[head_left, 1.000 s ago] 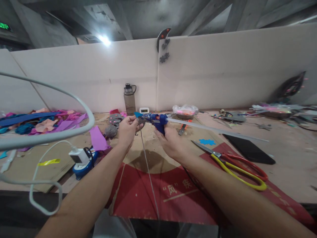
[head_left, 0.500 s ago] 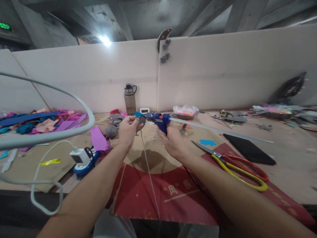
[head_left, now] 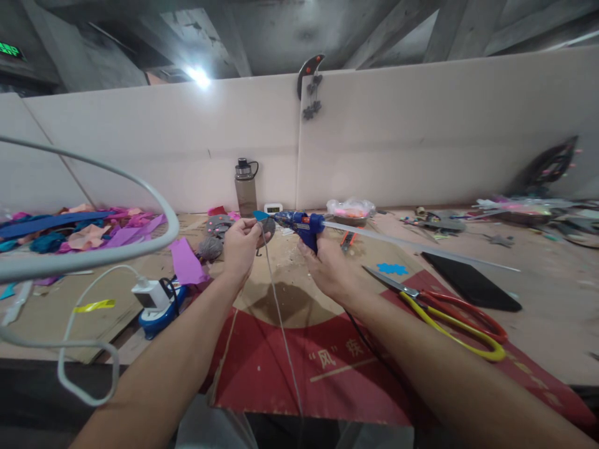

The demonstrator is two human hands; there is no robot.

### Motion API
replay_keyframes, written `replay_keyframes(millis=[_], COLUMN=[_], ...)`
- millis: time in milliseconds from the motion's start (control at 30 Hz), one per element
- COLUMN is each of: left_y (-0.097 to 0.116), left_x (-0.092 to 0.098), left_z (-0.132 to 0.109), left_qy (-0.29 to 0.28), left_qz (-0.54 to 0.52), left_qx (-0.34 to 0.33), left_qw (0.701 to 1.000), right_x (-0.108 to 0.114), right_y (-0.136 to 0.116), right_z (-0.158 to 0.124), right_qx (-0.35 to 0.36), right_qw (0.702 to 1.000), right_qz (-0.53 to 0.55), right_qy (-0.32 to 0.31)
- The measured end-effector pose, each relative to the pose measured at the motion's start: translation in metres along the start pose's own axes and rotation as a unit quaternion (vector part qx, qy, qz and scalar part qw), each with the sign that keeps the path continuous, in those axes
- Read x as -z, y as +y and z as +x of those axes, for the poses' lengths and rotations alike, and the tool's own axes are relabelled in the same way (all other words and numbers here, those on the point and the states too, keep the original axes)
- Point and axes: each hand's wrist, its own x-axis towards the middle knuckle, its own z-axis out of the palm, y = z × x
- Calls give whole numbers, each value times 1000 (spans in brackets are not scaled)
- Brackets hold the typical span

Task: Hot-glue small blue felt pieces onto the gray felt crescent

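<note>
My left hand (head_left: pixel 242 248) pinches a small grey piece (head_left: pixel 267 231) with a blue bit (head_left: pixel 260 216) showing at its upper edge. From that piece a thin grey yarn (head_left: pixel 279 318) hangs down over the front edge of the board. My right hand (head_left: pixel 326 265) is wrapped around the handle of a blue hot glue gun (head_left: pixel 307 232). Its nozzle points left, close to the grey piece; whether the two touch I cannot tell. Out of the gun's back end sticks a long clear glue stick (head_left: pixel 421 246).
Scissors (head_left: pixel 433 305) with red and yellow handles lie right of my right forearm, near a blue flower cutout (head_left: pixel 392 269) and a black tablet-like slab (head_left: pixel 470 280). Felt scraps (head_left: pixel 121 227), a charger (head_left: pixel 154 295) and a looping white cable (head_left: pixel 159 199) are left. A bottle (head_left: pixel 246 189) stands behind.
The glue gun in my right hand has shifted very slightly to the right, away from the grey piece. My left hand stays almost where it was.
</note>
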Motion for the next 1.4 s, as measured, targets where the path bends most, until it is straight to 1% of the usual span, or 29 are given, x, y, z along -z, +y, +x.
replay_keyframes(millis=[133, 333, 467, 667, 833, 1000, 1167, 1400], left_y=[1, 1, 0, -1, -1, 1, 3, 1], left_x=[-1, -1, -2, -3, -2, -2, -2, 0], left_z=[0, 0, 0, 0, 0, -1, -2, -1], left_qy=[7, 9, 3, -2, -5, -1, 5, 3], left_qz=[-2, 2, -3, 6, 9, -5, -6, -1], left_qx=[-1, 7, 6, 1, 5, 16, 15, 9], left_qw=[1000, 1000, 1000, 1000, 1000, 1000, 1000, 1000], right_x=[0, 0, -2, -2, -3, -4, -2, 0], right_y=[0, -4, -6, -10, -12, -8, -4, -3], right_z=[0, -1, -3, -4, -5, -3, -2, -2], right_qx=[10, 6, 20, 7, 32, 5, 32, 34], right_qw=[1000, 1000, 1000, 1000, 999, 999, 999, 998], right_qz=[4, 9, 16, 18, 34, 36, 43, 46], right_qy=[8, -5, -10, -20, -15, -22, 0, 15])
